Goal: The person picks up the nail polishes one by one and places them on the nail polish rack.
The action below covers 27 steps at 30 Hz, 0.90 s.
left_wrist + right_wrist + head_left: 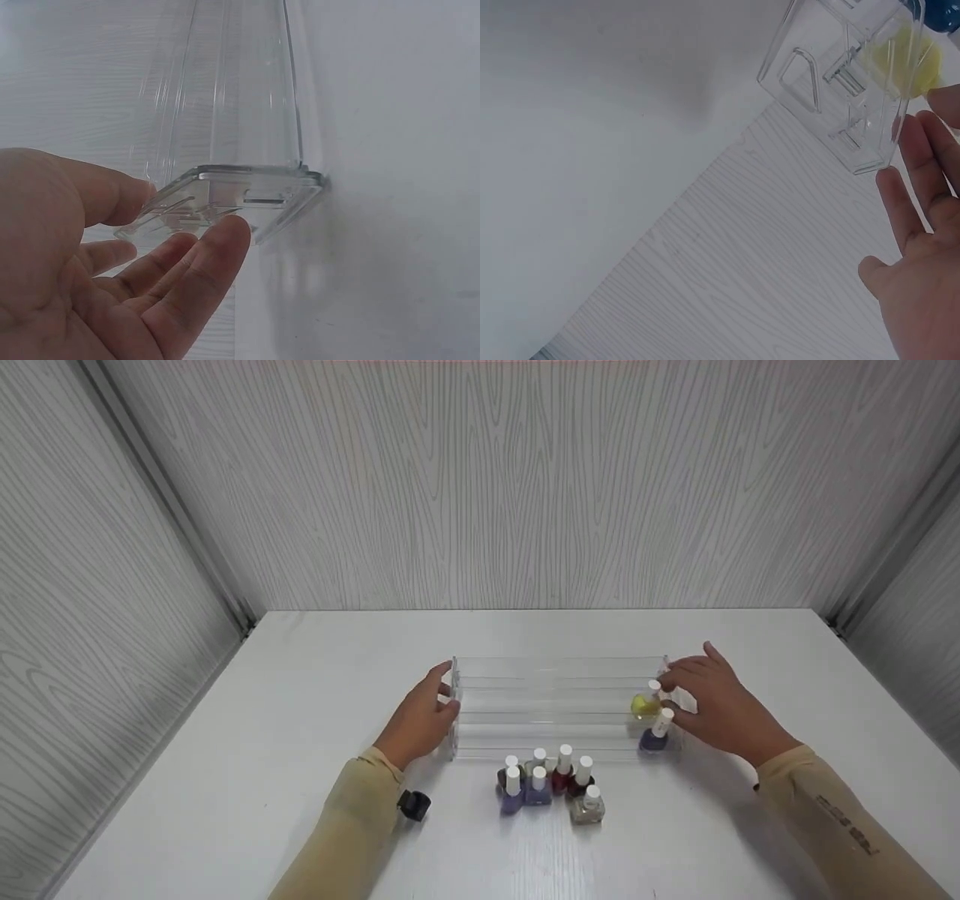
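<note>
A clear acrylic tiered rack [551, 706] stands on the white table between both hands. My left hand [421, 721] is at its left end, fairly straight fingers touching the clear end panel [262, 196]. At the right end my right hand [705, 701] pinches a yellow nail polish bottle [643, 706] by its white cap, on an upper tier. Its other fingers spread beside the right end panel [832, 112]. A dark blue nail polish bottle [654, 741] sits on a lower tier, just in front of the yellow one.
In front of the rack several white-capped nail polish bottles stand in a group, among them a purple one [512, 801], a red one [562, 780] and a glittery beige one [587, 810]. Patterned grey panels [480, 487] enclose the table at the back and sides.
</note>
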Available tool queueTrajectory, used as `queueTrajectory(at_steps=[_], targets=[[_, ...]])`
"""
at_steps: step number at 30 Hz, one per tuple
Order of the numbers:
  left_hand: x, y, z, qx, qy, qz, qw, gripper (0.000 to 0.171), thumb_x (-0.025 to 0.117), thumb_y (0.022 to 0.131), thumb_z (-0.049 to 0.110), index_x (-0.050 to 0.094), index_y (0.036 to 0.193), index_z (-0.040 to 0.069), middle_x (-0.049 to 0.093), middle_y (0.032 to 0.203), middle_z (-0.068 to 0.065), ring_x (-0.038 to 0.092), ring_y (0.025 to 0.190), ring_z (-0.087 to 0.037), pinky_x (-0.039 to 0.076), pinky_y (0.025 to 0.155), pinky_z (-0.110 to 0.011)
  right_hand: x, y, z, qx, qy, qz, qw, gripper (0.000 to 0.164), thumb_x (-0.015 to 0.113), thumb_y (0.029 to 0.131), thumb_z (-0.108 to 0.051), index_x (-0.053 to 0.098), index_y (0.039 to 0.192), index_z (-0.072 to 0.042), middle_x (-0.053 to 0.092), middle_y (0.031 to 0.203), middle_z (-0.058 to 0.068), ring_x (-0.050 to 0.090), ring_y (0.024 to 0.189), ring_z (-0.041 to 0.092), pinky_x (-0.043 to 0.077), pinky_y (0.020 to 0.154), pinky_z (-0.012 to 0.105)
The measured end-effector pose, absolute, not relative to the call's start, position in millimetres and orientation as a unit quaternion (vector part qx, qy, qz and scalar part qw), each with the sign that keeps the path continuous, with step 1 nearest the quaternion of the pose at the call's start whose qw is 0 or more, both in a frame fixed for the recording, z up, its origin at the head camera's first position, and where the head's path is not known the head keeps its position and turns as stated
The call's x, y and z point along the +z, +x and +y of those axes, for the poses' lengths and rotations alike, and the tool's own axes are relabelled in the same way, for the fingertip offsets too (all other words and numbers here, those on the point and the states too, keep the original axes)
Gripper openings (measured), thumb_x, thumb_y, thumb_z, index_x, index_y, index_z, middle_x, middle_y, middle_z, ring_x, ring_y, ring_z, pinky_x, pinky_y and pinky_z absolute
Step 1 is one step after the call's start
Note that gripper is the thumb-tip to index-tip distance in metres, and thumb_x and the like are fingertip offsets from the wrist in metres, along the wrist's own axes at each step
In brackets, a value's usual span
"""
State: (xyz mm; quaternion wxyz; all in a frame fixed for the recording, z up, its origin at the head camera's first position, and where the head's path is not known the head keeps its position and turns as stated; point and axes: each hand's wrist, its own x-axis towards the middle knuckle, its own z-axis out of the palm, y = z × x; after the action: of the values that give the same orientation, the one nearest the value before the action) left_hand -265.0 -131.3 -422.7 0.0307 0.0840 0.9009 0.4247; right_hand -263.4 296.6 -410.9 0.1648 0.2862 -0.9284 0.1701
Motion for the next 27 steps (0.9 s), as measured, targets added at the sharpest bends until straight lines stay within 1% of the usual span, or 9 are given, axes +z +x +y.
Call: queueTrajectory(at_steps=[4, 7, 12, 18, 27], targets=[[-422.8, -265.4, -131.9, 0.422, 0.083, 0.903, 0.028, 0.066, 0.055, 0.107, 0.018, 0.024, 0.165, 0.015, 0.057, 0.137, -0.013, 0.064, 0.112, -0.022, 0.053, 0.091, -0.044, -412.7, -263.0, 294.3, 0.174, 0.285, -0.928, 0.168, 0.015, 0.079, 0.092, -0.010, 0.072, 0.104, -0.007, 0.071, 0.113, 0.010, 0.060, 0.120, 0.035, 0.016, 0.122, 0.060], [-423.3, -265.3, -132.3, 0.422, 0.082, 0.902, 0.029, 0.066, 0.055, 0.106, 0.017, 0.024, 0.165, 0.015, 0.057, 0.137, -0.013, 0.064, 0.112, -0.022, 0.053, 0.092, -0.045, -414.5, -263.1, 292.3, 0.177, 0.283, -0.926, 0.174, 0.010, 0.078, 0.093, -0.013, 0.071, 0.098, -0.009, 0.071, 0.109, 0.010, 0.061, 0.118, 0.035, 0.018, 0.121, 0.061], [-423.4, -265.2, -133.5, 0.423, 0.081, 0.902, 0.030, 0.066, 0.055, 0.106, 0.018, 0.025, 0.165, 0.016, 0.057, 0.136, -0.012, 0.064, 0.111, -0.022, 0.053, 0.091, -0.045, -416.6, -263.7, 289.2, 0.178, 0.276, -0.927, 0.182, 0.011, 0.077, 0.095, -0.019, 0.072, 0.098, -0.010, 0.071, 0.106, 0.007, 0.061, 0.118, 0.034, 0.020, 0.121, 0.061], [-422.6, -264.4, -134.1, 0.430, 0.084, 0.898, 0.032, 0.066, 0.054, 0.106, 0.018, 0.024, 0.165, 0.016, 0.057, 0.135, -0.013, 0.065, 0.110, -0.022, 0.054, 0.090, -0.044, -416.0, -261.7, 288.0, 0.178, 0.271, -0.927, 0.186, 0.010, 0.076, 0.096, -0.018, 0.071, 0.097, -0.010, 0.071, 0.104, 0.006, 0.062, 0.118, 0.033, 0.021, 0.121, 0.059], [-420.3, -260.9, -133.7, 0.424, 0.076, 0.902, 0.031, 0.067, 0.055, 0.106, 0.019, 0.024, 0.165, 0.017, 0.056, 0.138, -0.012, 0.064, 0.112, -0.023, 0.054, 0.090, -0.044, -415.2, -261.5, 288.5, 0.190, 0.258, -0.933, 0.164, 0.011, 0.076, 0.096, -0.016, 0.070, 0.100, -0.008, 0.071, 0.109, 0.008, 0.058, 0.126, 0.036, 0.021, 0.122, 0.057]])
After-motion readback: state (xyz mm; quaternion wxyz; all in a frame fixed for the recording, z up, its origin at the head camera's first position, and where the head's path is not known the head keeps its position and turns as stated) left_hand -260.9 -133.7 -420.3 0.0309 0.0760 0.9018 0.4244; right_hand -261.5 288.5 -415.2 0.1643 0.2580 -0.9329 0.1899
